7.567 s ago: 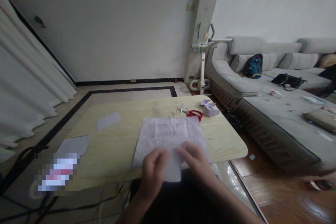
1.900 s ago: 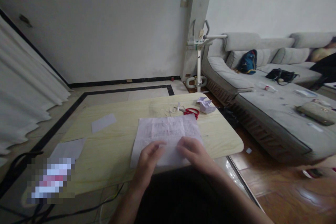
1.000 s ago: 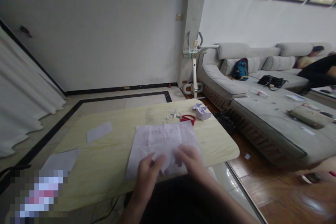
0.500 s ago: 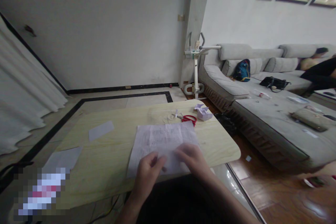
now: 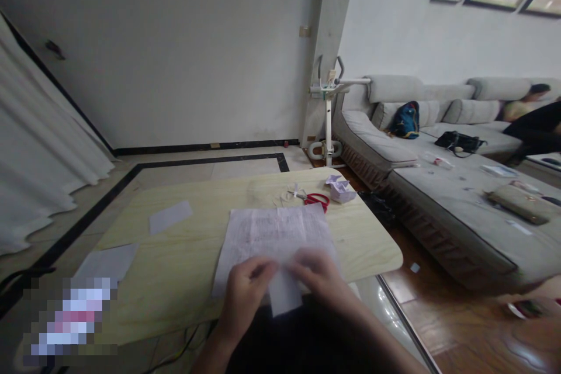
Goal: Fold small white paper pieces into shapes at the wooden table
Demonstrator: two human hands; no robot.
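Note:
A small white piece of paper hangs between my hands, over the table's near edge. My left hand pinches its upper left corner between thumb and fingers. On the other side my right hand, a little blurred, has its fingers closed at the paper's upper right. Beneath both hands lies a large creased printed sheet, flat on the wooden table. Red-handled scissors rest just beyond its far edge, beside thin pale strips. A folded paper shape stands to the right of the scissors.
On the left of the table lie a paper slip and more paper. A grey sofa with bags runs along the right, where a person sits. White exercise equipment stands behind the table.
The small piece of paper now shows hanging between my hands, below the fingers. My hands have come slightly closer together. The large sheet and scissors stay in place.

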